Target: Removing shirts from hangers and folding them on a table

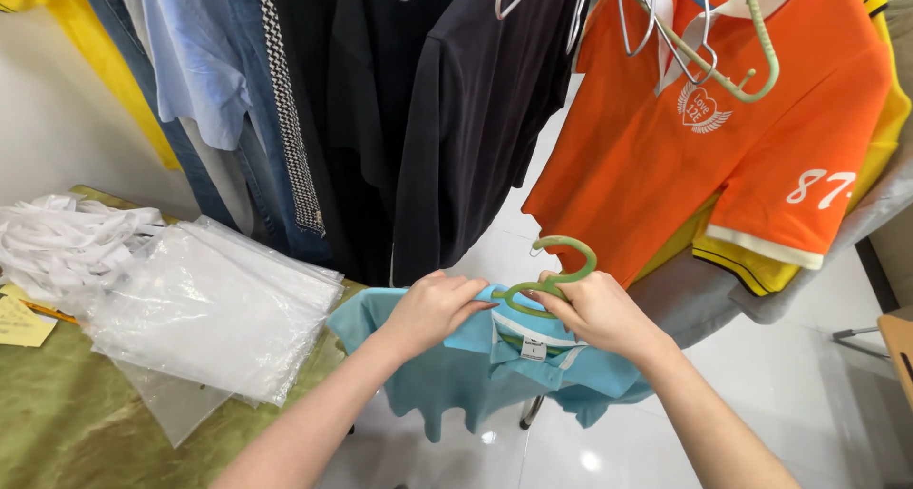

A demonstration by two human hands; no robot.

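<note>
**A:** ok so what's going on with the light blue polo shirt?

**B:** it's held up in the near middle of the scene, draped down off both hands, just right of the table edge. A pale green hanger sits at its collar, hook curling up above the hands.

**A:** and the hands themselves?

**B:** left hand is closed on the shirt's shoulder fabric, thumb on top. Right hand is pinched shut on the hanger's neck, right beside the left, almost touching.

**A:** what's around it?

**B:** to the left, a table with a green cloth, a stack of clear plastic bags on it, and a heap of white fabric strips further left. Far behind, a row of hanging clothes: dark shirts, jeans, a light blue shirt. Far right, an orange polo over a yellow one, with another green hanger hooked on top. White tile floor below.
</note>
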